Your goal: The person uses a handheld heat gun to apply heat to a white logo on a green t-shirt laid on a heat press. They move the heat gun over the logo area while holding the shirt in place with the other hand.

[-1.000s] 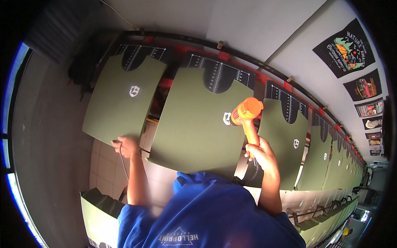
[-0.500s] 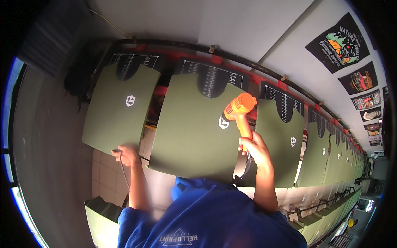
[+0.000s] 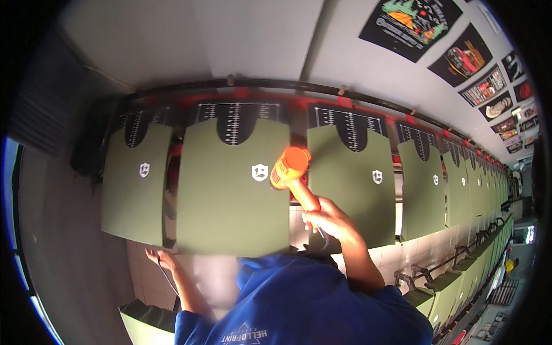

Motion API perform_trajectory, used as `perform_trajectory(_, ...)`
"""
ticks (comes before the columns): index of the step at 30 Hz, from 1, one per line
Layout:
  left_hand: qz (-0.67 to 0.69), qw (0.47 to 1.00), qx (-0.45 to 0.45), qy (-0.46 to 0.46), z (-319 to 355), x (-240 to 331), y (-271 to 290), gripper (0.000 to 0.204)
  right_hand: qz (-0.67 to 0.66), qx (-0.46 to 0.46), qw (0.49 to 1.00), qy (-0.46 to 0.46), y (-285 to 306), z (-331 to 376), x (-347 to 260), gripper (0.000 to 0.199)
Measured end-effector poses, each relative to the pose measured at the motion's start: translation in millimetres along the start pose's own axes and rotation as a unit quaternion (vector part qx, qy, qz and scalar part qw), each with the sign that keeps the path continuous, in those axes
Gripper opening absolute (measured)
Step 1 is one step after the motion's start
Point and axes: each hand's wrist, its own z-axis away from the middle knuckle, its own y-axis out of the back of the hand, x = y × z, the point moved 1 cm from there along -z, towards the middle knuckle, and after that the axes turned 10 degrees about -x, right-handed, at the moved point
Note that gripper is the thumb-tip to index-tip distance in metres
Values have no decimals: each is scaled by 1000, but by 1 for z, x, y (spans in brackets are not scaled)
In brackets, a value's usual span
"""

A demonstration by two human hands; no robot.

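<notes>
My right hand (image 3: pixel 330 218) is wrapped round the handle of an orange heat gun (image 3: pixel 290 167). Its nozzle points left and down, close beside the white shield print (image 3: pixel 260 173) on an olive green shirt (image 3: pixel 230 213). That shirt lies stretched over a black board with white ruler marks (image 3: pixel 232 123). Farther left, my left hand (image 3: pixel 165 260) holds a thin dark cord (image 3: pixel 168 280) just below the near edge of another green shirt (image 3: pixel 135 201). A third green shirt (image 3: pixel 351 195) lies to the right, partly behind my right hand.
More boards with green shirts (image 3: pixel 421 192) run in a long row to the right. Behind them stretches a dark rail (image 3: pixel 287 87) along a wall with posters (image 3: pixel 460 57). A second row of shirts (image 3: pixel 445 302) stands behind me at lower right; another shirt (image 3: pixel 144 328) is at lower left.
My view has shifted, so the boards sit farther left and lower. The heat gun has moved from over the middle shirt's print to just right of it. Both hands keep their holds.
</notes>
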Motion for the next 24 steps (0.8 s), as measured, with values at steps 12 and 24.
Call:
perform_trajectory(12,-240,965,-90,-59,240,-4,-10,60,37,164,985,-32,192,190,46,38)
perform_trajectory(24,-167,978,-126,3,335,62,-87,63,2,140,990,-1,294,187,37,17)
